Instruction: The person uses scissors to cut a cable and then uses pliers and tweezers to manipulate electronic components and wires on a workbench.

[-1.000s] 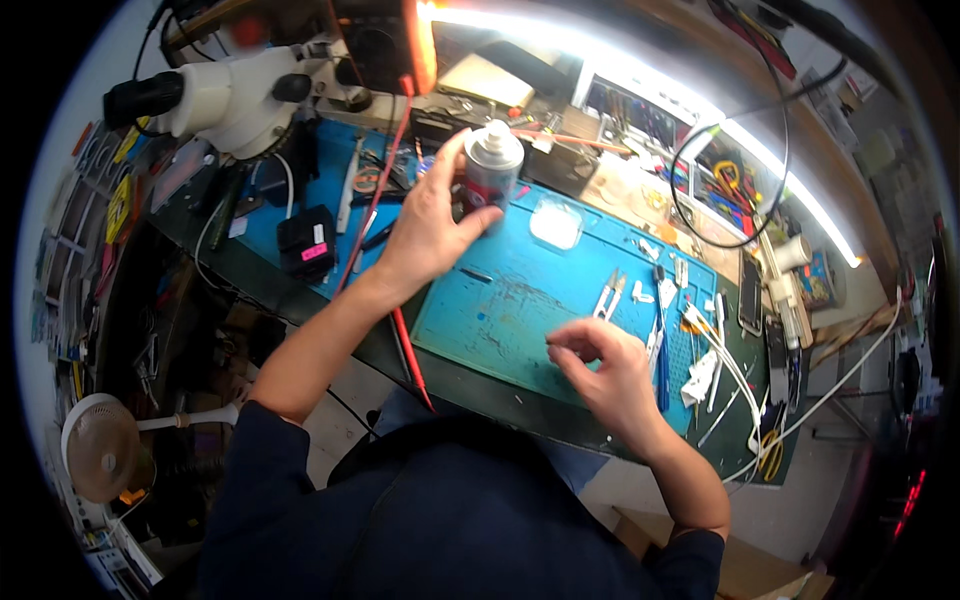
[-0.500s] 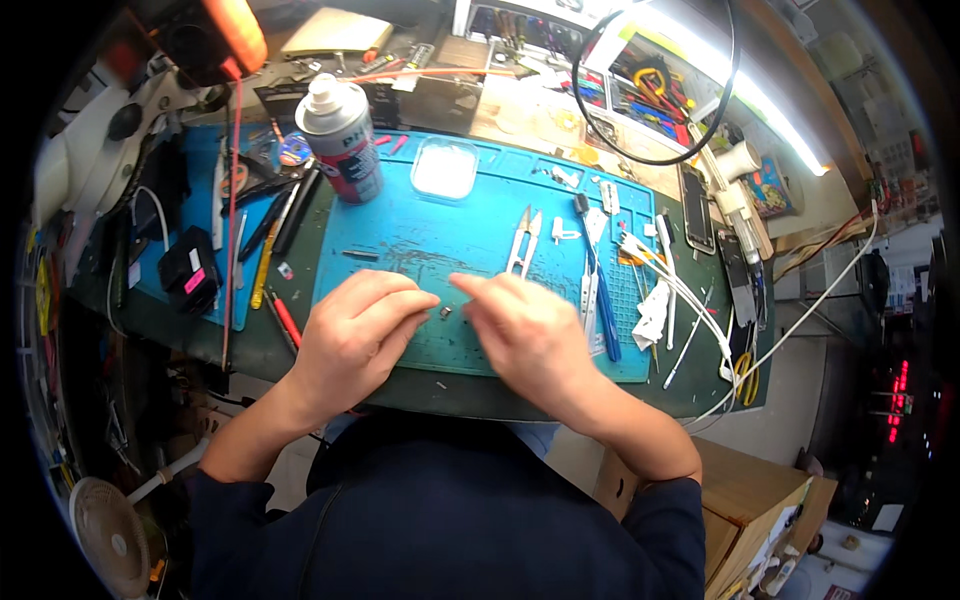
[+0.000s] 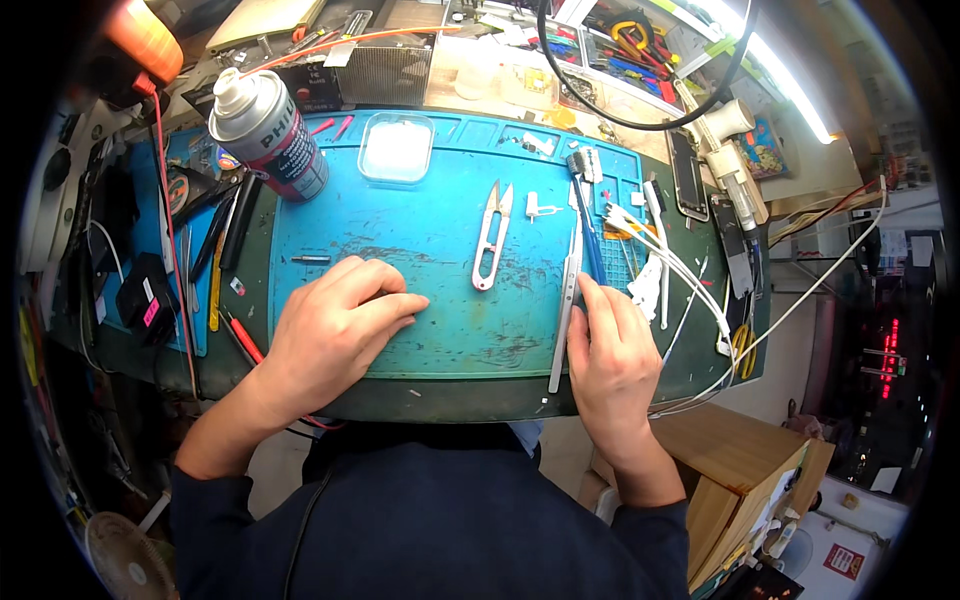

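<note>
Over the left part of the blue work mat (image 3: pixel 440 345), my left hand (image 3: pixel 340 325) has its thumb and index finger pressed together. Whatever they pinch, if anything, is hidden. My right hand (image 3: pixel 617 345) is at the mat's right side, fingers bent against a pair of silver tweezers (image 3: pixel 567 320); the exact grip is partly hidden. Left of the tweezers lie thread snips (image 3: pixel 490 240), and just beyond them a blue-handled brush (image 3: pixel 588 225). A small white plastic piece (image 3: pixel 540 208) sits between snips and brush. Past my left hand lies a short dark metal bit (image 3: pixel 311 259).
A spray can (image 3: pixel 268 140) and a clear square dish (image 3: pixel 396 150) stand at the mat's far side. White cables (image 3: pixel 680 265) and a phone (image 3: pixel 687 175) occupy the right. Pens and tools crowd the left, with a red probe (image 3: pixel 243 338) near my left wrist.
My right hand has moved right, away from the left one, to the tweezers. The small metal part between my hands no longer shows. The whole view has shifted somewhat.
</note>
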`<state>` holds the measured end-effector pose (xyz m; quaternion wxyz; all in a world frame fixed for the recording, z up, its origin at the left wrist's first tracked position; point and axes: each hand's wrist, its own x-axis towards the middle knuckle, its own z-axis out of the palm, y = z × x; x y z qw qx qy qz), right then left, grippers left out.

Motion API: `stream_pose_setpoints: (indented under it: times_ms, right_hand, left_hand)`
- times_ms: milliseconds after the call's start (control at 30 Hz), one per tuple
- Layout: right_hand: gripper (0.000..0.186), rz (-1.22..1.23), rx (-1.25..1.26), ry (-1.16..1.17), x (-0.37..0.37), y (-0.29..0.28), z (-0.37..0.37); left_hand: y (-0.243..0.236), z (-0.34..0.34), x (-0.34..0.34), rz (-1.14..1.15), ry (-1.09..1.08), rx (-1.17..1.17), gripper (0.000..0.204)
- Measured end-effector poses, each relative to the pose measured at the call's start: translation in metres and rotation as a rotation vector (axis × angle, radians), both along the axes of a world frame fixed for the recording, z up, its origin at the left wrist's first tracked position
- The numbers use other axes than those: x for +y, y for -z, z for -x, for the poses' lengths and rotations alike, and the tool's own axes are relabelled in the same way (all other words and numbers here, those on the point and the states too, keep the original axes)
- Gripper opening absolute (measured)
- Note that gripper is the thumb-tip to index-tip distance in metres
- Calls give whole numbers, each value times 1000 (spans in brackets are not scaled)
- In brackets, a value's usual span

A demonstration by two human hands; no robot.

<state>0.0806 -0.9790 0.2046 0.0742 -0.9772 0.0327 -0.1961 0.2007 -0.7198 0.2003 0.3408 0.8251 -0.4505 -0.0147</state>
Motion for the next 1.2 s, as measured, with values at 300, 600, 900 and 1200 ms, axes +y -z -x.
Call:
stream_pose_setpoints:
  times_ms: [300,600,900,1200]
  right_hand:
    - [34,129,2,30,0,2,-23]
    - [44,115,81,-20,-19,-7,-21]
    - [25,-1761,100,-119,-16,-16,27]
    - [34,-976,19,-286,53,12,24]
  left_hand:
    - [0,5,6,57,-36,-29,29]
    - [3,15,26,47,-14,-46,38]
    - [11,12,26,-32,17,-150,44]
    - [10,14,26,-118,13,-207,45]
